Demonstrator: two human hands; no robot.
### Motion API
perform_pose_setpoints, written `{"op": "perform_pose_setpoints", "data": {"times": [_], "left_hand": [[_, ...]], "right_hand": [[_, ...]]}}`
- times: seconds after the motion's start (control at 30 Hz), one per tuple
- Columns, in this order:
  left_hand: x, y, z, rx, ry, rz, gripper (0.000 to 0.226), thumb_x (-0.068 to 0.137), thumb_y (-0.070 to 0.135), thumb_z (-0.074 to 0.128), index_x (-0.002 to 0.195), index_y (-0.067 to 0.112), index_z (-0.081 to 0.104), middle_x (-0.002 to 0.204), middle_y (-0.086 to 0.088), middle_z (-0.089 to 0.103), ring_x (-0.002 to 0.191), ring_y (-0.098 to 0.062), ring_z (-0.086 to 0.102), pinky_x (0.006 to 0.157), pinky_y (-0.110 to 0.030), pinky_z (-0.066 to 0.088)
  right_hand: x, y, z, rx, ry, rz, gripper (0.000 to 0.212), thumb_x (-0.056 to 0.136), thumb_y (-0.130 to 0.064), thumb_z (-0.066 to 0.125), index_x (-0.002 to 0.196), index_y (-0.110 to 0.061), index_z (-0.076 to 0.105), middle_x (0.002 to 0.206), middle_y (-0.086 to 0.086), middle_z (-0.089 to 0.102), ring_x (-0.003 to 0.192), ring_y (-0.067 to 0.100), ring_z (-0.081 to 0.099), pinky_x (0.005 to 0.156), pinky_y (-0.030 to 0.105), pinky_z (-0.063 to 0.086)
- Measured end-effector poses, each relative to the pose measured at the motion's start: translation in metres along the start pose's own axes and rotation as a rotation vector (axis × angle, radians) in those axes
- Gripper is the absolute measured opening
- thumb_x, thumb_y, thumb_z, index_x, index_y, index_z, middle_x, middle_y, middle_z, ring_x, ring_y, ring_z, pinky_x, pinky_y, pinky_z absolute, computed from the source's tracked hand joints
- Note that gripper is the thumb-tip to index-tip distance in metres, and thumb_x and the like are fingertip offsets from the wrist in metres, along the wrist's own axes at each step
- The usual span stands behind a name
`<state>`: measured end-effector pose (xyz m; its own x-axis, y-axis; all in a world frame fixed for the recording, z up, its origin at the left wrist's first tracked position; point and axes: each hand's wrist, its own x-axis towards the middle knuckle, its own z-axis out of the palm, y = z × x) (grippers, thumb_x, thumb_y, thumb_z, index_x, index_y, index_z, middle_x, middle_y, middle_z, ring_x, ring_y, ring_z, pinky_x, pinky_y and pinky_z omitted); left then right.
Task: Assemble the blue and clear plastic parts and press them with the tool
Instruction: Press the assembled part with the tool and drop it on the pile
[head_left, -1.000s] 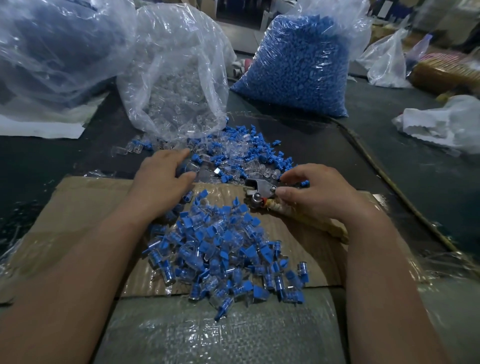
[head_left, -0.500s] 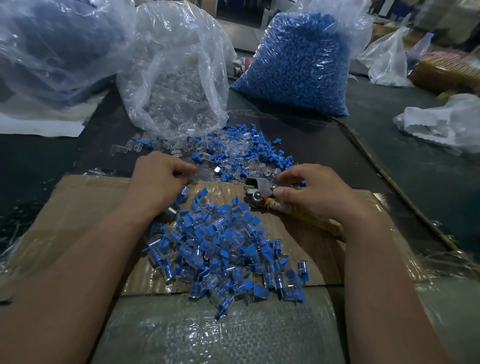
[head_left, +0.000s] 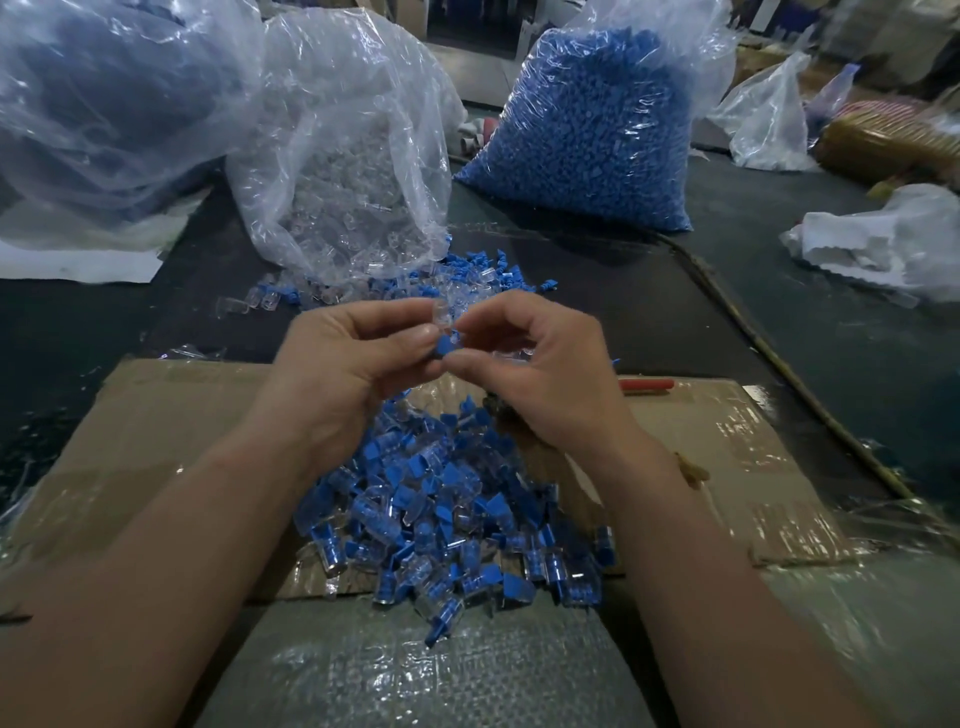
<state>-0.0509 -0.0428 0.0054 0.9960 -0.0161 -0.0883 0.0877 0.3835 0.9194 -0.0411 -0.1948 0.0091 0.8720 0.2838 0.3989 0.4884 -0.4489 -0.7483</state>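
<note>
While my left hand (head_left: 353, 366) and right hand (head_left: 543, 376) pinch a clear part (head_left: 441, 313) and a blue part (head_left: 445, 346) together at their fingertips above the cardboard (head_left: 166, 415), the joined pile (head_left: 447, 519) lies at its near edge. Toward the table's (head_left: 649, 291) far edge, the left bag (head_left: 353, 171) holds clear parts, some spilling out, and the right bag (head_left: 587, 130) holds blue ones.

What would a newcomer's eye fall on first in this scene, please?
The left hand and right hand meet mid-frame, pinching a clear part and a blue part together. Below them a pile of blue-and-clear pieces lies on the cardboard, and a bulging bag of blue parts stands behind, right of centre.
</note>
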Motion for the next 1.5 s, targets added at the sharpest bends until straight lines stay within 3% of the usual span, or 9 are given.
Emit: {"op": "perform_pose_setpoints", "data": {"times": [0.13,0.67,0.77,0.9,1.0,1.07,1.2,1.33,1.5], "left_hand": [[-0.0014,-0.0021,0.0041,-0.025,0.01,-0.026,0.031,0.058,0.004,0.062,0.088,-0.001,0.064,0.069,-0.005,0.071,0.062,-0.012,0.068,0.055,-0.016,0.053],[-0.0023,-0.0034,0.0037,0.036,0.034,-0.035,0.022,0.062,0.015,0.061,0.078,0.001,0.065,0.06,-0.004,0.068,0.051,-0.009,0.063,0.047,-0.013,0.05],[-0.0025,-0.0037,0.0031,0.058,0.039,-0.024,0.022,0.065,0.02,0.06,0.076,0.001,0.064,0.058,-0.005,0.068,0.048,-0.009,0.063,0.045,-0.012,0.049],[-0.001,-0.0049,0.0012,0.077,0.051,-0.036,0.02,0.073,0.02,0.058,0.077,0.001,0.063,0.058,-0.006,0.067,0.048,-0.01,0.063,0.044,-0.012,0.049],[-0.0007,-0.0055,-0.0006,0.096,0.062,-0.018,0.016,0.084,0.015,0.054,0.077,0.002,0.061,0.056,-0.005,0.067,0.048,-0.01,0.063,0.044,-0.012,0.049],[-0.0009,-0.0048,-0.0018,0.115,0.068,0.018,0.013,0.085,0.014,0.055,0.078,0.005,0.061,0.06,-0.005,0.068,0.054,-0.01,0.066,0.047,-0.013,0.05],[-0.0018,-0.0053,-0.0035,0.243,0.101,0.112,0.007,0.081,0.014,0.059,0.077,0.01,0.063,0.06,0.002,0.067,0.053,-0.006,0.063,0.049,-0.014,0.049],[-0.0037,-0.0046,-0.002,0.267,0.102,0.148,0.015,0.085,0.001,0.055,0.083,0.012,0.064,0.061,0.0,0.068,0.056,-0.008,0.065,0.053,-0.014,0.052],[-0.0065,-0.0029,-0.0009,0.299,0.094,0.18,0.012,0.083,-0.002,0.058,0.081,0.009,0.063,0.065,-0.005,0.068,0.056,-0.012,0.066,0.052,-0.017,0.053]], "right_hand": [[-0.002,0.0005,0.0087,0.009,0.072,-0.097,0.015,0.07,-0.006,0.077,0.082,-0.004,0.069,0.08,0.002,0.065,0.072,0.01,0.06,0.071,0.021,0.051],[-0.0014,0.0026,0.012,-0.016,0.064,-0.134,0.011,0.075,-0.008,0.074,0.084,-0.004,0.069,0.08,0.007,0.066,0.074,0.018,0.062,0.07,0.036,0.053],[-0.0013,0.0028,0.013,-0.043,0.042,-0.134,0.009,0.076,-0.009,0.073,0.081,-0.004,0.068,0.078,0.003,0.062,0.072,0.014,0.058,0.068,0.032,0.052],[-0.0008,0.002,0.0135,-0.125,-0.012,-0.157,0.009,0.08,-0.011,0.068,0.081,-0.003,0.064,0.077,-0.009,0.049,0.068,-0.002,0.044,0.066,0.014,0.039],[-0.0011,0.0011,0.0127,-0.131,-0.027,-0.152,0.011,0.085,-0.014,0.064,0.083,-0.003,0.062,0.075,-0.011,0.046,0.066,-0.004,0.042,0.064,0.011,0.037],[-0.0015,0.0012,0.0112,-0.089,-0.004,-0.116,0.009,0.087,-0.015,0.06,0.083,-0.008,0.058,0.07,-0.015,0.046,0.062,-0.003,0.046,0.061,0.012,0.04],[-0.002,0.0018,0.0092,0.044,0.067,-0.032,0.01,0.089,-0.013,0.058,0.083,-0.016,0.051,0.069,-0.007,0.057,0.065,0.013,0.059,0.066,0.034,0.052],[-0.0029,0.0046,0.0103,0.05,0.071,-0.043,0.008,0.086,-0.004,0.06,0.094,-0.007,0.06,0.076,-0.013,0.057,0.072,0.01,0.063,0.07,0.026,0.055],[-0.0046,0.003,0.0113,0.047,0.092,-0.036,0.014,0.083,-0.004,0.065,0.087,-0.016,0.059,0.075,-0.01,0.061,0.071,0.014,0.066,0.068,0.033,0.057]]}}
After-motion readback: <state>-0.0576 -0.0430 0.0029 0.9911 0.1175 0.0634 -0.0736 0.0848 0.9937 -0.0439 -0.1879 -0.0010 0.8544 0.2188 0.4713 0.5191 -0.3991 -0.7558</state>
